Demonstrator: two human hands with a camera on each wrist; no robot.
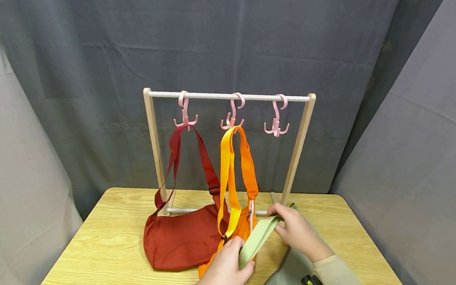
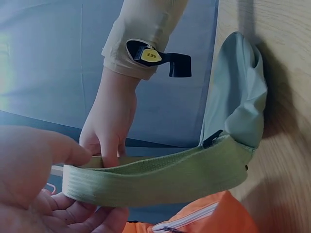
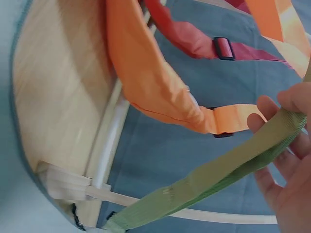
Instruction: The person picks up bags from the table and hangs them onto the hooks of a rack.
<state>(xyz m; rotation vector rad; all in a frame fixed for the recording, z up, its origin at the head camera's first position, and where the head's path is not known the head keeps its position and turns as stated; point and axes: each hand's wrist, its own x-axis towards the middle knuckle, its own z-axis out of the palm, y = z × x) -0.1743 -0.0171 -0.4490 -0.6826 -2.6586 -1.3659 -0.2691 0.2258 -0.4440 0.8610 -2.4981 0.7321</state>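
A grey-green shoulder bag rests on the table in front of me at the right, partly under my right forearm. Its light green strap is lifted off the table as a loop between my hands. My left hand holds the near part of the strap between thumb and fingers. Farther along, my right hand grips the strap's upper part. In the left wrist view the strap runs from the bag to my fingers. The right wrist view shows the strap crossing my right hand.
A wooden rack with a white rail stands behind. A red bag hangs by its strap from the left pink hook, and an orange bag from the middle hook. The right hook carries nothing.
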